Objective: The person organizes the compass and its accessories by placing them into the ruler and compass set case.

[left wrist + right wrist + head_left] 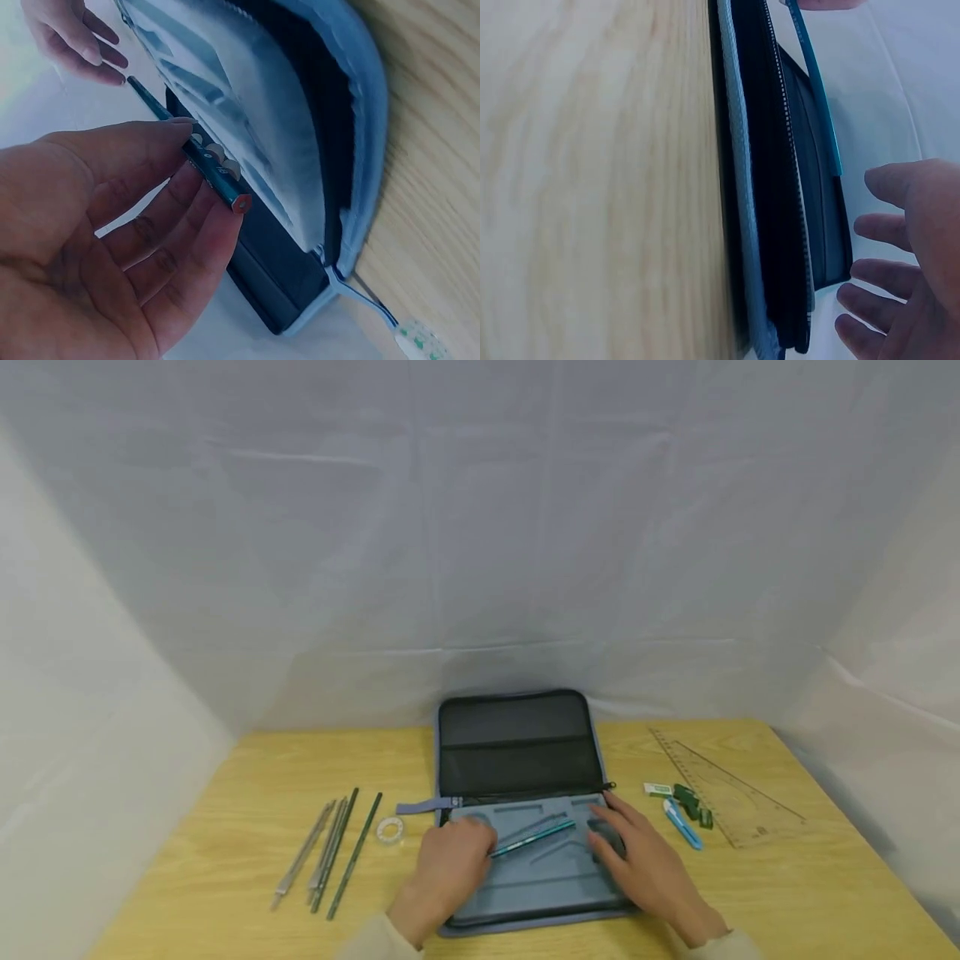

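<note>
My left hand (453, 860) pinches a teal pencil (534, 837) between thumb and fingers, above the left part of the pencil case's grey-blue moulded tray (543, 902). In the left wrist view the reddish flat end of the pencil points toward the camera side, and its shaft slants away past the thumb. My right hand (645, 860), fingers loosely spread, is over the right side of the tray with nothing in it. The unzipped case lies with its black mesh lid (521, 727) raised at the back. Shallow recesses show in the tray.
Left of the case lie several dark green pencils (355, 856), grey slim sticks (302, 852) and a clear ring-shaped roll (379, 832). On the right are an eraser (657, 790), dark green pieces (686, 797), a blue cutter (682, 825) and a clear set square (750, 831). White sheeting surrounds the table.
</note>
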Demonstrator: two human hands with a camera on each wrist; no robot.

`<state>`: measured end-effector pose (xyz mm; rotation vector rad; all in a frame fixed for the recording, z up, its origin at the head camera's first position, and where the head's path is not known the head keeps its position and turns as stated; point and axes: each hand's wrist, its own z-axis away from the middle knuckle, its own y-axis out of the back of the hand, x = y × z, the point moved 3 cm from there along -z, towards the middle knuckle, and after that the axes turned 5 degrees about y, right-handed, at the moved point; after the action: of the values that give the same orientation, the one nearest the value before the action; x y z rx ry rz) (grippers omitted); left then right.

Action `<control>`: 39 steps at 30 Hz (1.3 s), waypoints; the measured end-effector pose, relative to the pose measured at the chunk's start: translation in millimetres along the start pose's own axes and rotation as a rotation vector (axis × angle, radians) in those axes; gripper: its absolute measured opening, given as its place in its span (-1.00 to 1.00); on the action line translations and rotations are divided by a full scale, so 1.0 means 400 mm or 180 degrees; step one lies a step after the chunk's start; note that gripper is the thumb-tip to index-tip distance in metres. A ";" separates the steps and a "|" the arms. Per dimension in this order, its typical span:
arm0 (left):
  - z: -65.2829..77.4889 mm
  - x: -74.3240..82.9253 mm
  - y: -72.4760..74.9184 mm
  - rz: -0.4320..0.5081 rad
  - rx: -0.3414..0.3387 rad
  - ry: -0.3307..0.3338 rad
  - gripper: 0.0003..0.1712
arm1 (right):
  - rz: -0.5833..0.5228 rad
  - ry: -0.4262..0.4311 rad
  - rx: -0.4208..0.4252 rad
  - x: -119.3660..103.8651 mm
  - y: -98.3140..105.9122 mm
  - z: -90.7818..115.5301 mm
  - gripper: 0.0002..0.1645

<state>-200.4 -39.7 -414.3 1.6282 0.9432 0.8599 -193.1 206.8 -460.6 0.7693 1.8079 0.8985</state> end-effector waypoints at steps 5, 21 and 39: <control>0.006 0.023 -0.007 0.0006 -0.0031 -0.0108 -0.82 | 0.0020 -0.0036 0.0008 0.007 0.006 0.003 -0.47; 0.025 0.054 -0.024 0.0178 -0.0095 -0.0280 -0.79 | -0.0022 -0.0225 -0.0081 0.021 0.011 0.009 -0.49; 0.029 0.066 -0.040 0.0400 -0.0161 -0.0413 -0.67 | -0.0007 -0.0315 -0.0171 0.023 0.016 0.010 -0.46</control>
<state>-181.2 -18.0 -430.4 1.6918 0.7300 0.8453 -191.9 218.7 -460.4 0.7645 1.6914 0.8887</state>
